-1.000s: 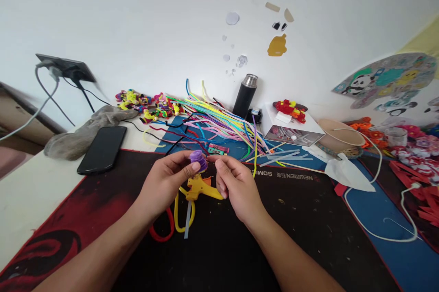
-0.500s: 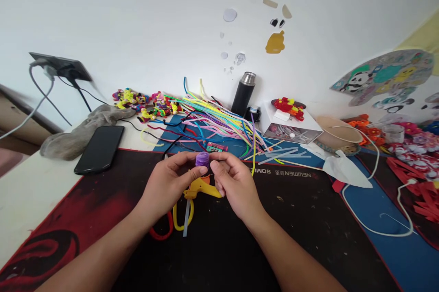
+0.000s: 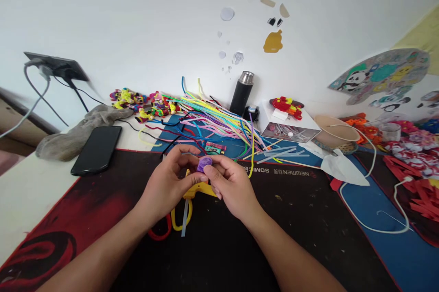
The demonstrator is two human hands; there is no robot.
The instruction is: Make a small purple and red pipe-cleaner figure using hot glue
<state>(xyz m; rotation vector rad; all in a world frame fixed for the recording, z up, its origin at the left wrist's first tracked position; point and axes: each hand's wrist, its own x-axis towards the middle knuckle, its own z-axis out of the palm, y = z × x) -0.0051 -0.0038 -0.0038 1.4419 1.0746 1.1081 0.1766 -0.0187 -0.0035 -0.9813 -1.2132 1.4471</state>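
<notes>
A small purple coil of fuzzy pipe cleaner (image 3: 205,164) is held up between my hands, above the mat. My right hand (image 3: 235,184) pinches it between thumb and curled fingers. My left hand (image 3: 168,182) grips its left side, with the thumb under its lower edge and the fingers curved behind. Just below lies a yellow glue gun (image 3: 200,190), partly covered by both hands; a translucent glue stick (image 3: 184,219) sticks out towards me. Beside it are a yellow loop (image 3: 175,224) and a red loop (image 3: 161,236), half hidden by my left wrist.
Loose pipe cleaners (image 3: 219,118) are heaped at the back, near a black thermos (image 3: 242,95) and a white drawer box (image 3: 291,122). On the left lies a phone (image 3: 98,150). A white cable (image 3: 370,228) loops across the right side.
The purple coil has tipped so its round face shows more, and sits slightly lower. My left fingers have shifted around it. The whole view has moved a little.
</notes>
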